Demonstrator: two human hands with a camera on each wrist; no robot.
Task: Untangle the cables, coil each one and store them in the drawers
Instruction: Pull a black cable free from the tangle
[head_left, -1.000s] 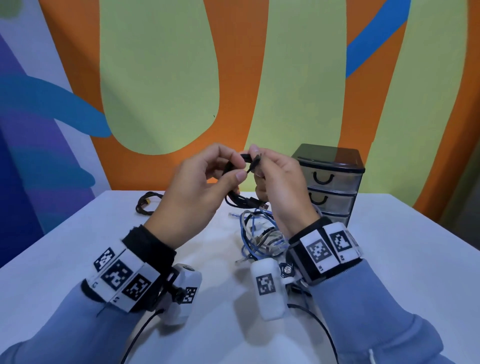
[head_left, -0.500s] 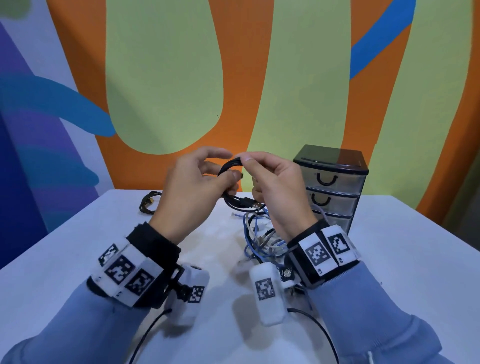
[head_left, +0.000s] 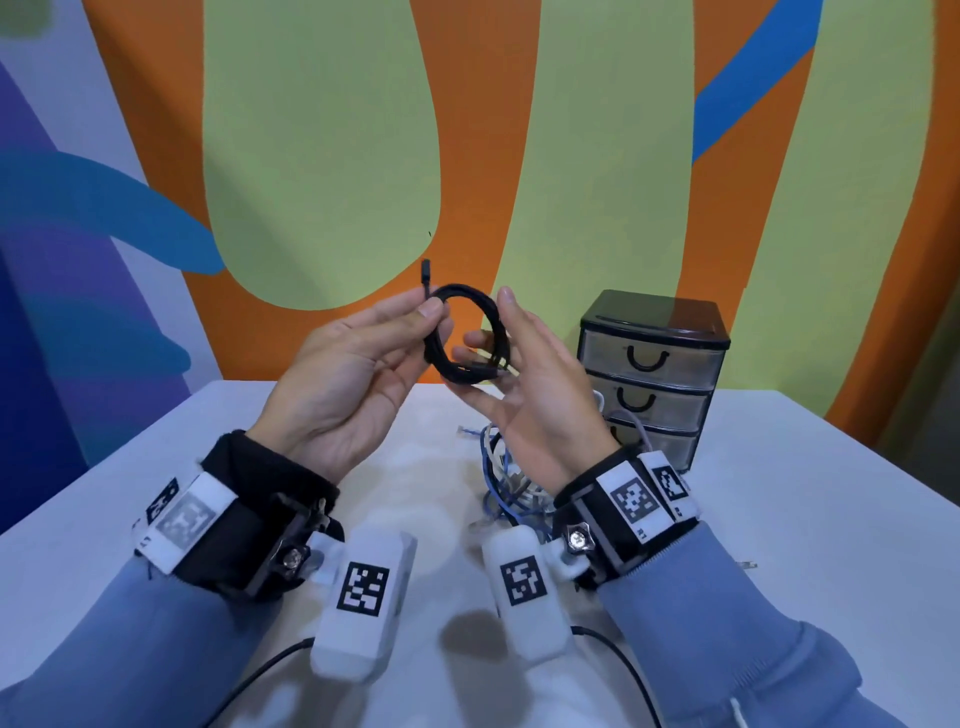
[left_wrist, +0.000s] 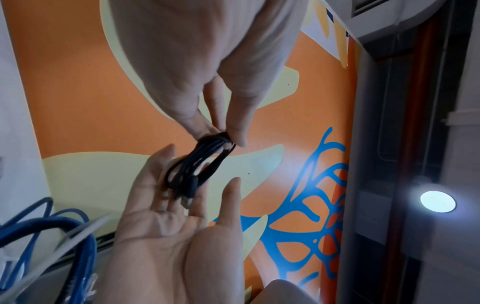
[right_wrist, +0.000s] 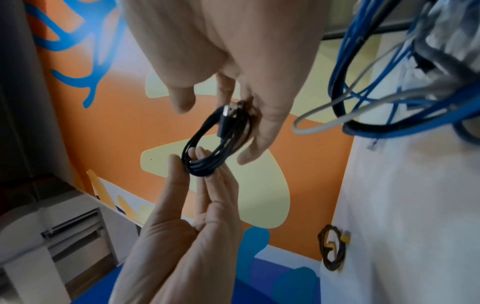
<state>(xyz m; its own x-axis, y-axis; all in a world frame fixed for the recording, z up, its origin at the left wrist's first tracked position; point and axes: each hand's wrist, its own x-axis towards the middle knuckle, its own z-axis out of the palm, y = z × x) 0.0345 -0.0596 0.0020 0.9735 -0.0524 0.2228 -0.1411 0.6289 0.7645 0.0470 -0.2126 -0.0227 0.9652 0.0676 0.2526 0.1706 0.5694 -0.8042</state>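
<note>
A black cable (head_left: 434, 345) wound into a small ring hangs in the air between both hands, above the white table (head_left: 779, 519). My left hand (head_left: 423, 306) pinches the ring's left side between thumb and fingers, and one plug (head_left: 425, 270) sticks up above the thumb. My right hand (head_left: 488, 348) is open, its straight fingers against the ring's right side beside the USB plug (head_left: 493, 370). Both wrist views show the same coil (left_wrist: 197, 164) (right_wrist: 202, 169). A tangle of blue and white cables (head_left: 506, 478) lies on the table under my right hand.
A small three-drawer unit (head_left: 652, 374) with all drawers closed stands at the back right of the table. Another coiled black cable with yellow plugs (right_wrist: 332, 253) lies on the table's far left. The painted wall rises right behind the table.
Both hands have turned palm-up and spread a little. The right hand's pinch has opened into straight fingers. The black cable now shows as a full ring with a plug pointing up.
</note>
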